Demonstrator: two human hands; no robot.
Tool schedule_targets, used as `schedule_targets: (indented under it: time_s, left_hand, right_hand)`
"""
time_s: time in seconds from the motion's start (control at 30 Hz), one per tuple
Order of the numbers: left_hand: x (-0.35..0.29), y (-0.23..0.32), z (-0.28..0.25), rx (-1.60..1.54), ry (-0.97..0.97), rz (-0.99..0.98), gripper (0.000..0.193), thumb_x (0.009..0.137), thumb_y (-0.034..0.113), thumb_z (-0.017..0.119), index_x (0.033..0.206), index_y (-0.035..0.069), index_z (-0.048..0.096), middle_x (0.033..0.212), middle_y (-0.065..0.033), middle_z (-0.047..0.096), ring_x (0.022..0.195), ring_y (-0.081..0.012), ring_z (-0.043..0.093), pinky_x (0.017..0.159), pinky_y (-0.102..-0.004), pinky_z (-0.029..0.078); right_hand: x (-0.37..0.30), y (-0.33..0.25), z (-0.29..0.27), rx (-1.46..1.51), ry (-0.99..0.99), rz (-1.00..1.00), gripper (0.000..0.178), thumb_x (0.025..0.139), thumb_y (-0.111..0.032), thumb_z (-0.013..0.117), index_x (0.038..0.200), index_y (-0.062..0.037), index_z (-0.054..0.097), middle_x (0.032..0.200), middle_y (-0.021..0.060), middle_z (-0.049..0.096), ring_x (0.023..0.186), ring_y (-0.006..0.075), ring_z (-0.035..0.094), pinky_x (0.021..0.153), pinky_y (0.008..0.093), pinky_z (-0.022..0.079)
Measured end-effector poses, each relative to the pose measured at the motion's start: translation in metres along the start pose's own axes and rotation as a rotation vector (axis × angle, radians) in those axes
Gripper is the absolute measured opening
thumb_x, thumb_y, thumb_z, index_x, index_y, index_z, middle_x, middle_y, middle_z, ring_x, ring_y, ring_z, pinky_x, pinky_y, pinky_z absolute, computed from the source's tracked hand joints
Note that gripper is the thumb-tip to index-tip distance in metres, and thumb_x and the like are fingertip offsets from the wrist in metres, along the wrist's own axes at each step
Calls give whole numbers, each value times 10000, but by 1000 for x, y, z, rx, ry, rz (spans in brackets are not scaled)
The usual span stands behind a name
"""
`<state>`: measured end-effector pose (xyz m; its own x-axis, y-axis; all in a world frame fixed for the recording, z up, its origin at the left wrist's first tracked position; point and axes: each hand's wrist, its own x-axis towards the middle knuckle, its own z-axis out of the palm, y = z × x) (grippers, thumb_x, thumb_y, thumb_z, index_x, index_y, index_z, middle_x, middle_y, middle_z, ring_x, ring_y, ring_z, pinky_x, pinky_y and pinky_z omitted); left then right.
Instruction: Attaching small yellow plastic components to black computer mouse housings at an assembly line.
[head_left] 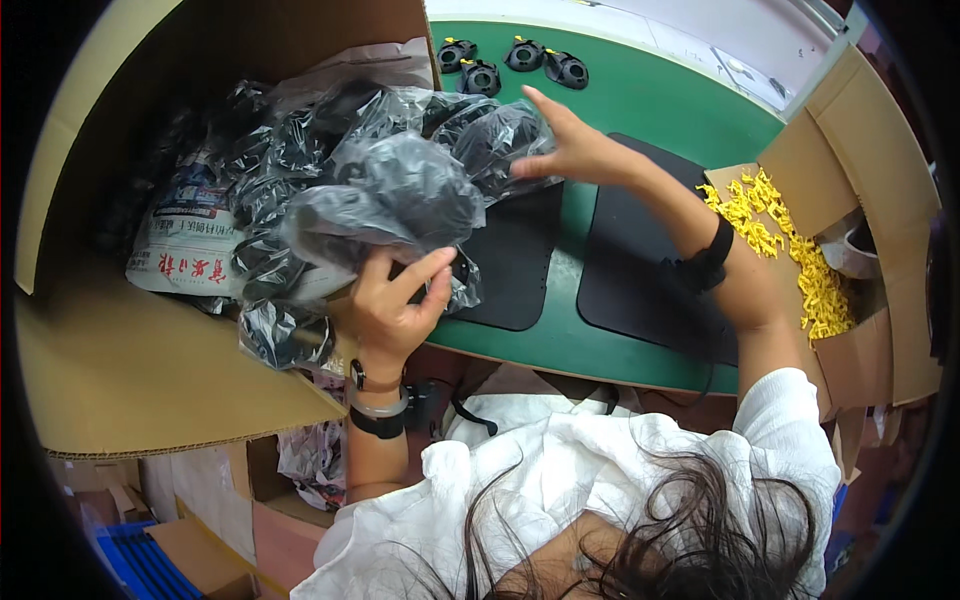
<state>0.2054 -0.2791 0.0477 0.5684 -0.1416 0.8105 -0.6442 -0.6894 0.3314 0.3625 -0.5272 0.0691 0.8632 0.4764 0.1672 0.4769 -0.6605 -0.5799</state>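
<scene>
Bagged dark part [420, 190] against left fingers [426, 270], extending beyond tips

In the left hand [400, 300]'s grip, thin see-through plastic for the bag [400, 185], glossy and crinkled. Left of the grip, more shiny wrapping [270, 205], with matt, creased paper for the newspaper [185, 255]; around these, dull brown cardboard for the box [170, 370], corrugated along the cut edge. Right of the grip, a smooth green top on the table [575, 290] and flat, matt black on the mats [640, 240], uncertain between rubber and cloth. Beyond the grip, dark hard-looking plastic for the black parts [567, 70]. Far right, bright yellow plastic for the bits [825, 290]. Nearer the body, soft, rumpled white cloth for the shirt [560, 450].
</scene>
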Motion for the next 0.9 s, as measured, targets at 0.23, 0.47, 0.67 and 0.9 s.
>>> schedule_targets:
  time_s: [0.23, 0.47, 0.67, 0.9]
  left_hand:
    - [6, -1, 6, -140, -298, 4, 180, 667, 119, 700, 847, 121, 706, 700, -74, 535, 653, -241, 540, 583, -320, 424]
    - [6, 8, 18, -140, -276, -5, 210, 643, 34, 710, 836, 114, 697, 666, -50, 526, 636, -228, 516, 564, -332, 410]
    - [19, 17, 18, -116, -400, -50, 202, 658, 32, 713, 846, 101, 682, 704, -37, 554, 687, -216, 539, 753, -366, 403]
    - [29, 18, 30, -46, -397, -134, 188, 739, 111, 689, 925, 123, 672, 849, -21, 598, 864, -219, 571, 999, -556, 257]
  right_hand:
    - [3, -43, 24, -528, -127, -385, 878, 593, -379, 798, 1321, -93, 398, 1317, 100, 457, 1319, 296, 284, 1009, 671, 168]
    - [-46, -25, 28, -654, 24, -425, 325, 733, -100, 600, 1057, -83, 580, 977, 45, 609, 1149, 253, 451, 1038, 603, 211]
    - [-102, -39, -3, -376, 24, -280, 75, 757, -17, 583, 818, -61, 583, 821, 61, 569, 962, 245, 543, 1025, 513, 277]
    - [-148, -54, -46, 14, 90, -23, 52, 746, -35, 649, 789, -58, 630, 873, 74, 592, 863, 251, 568, 913, 369, 402]
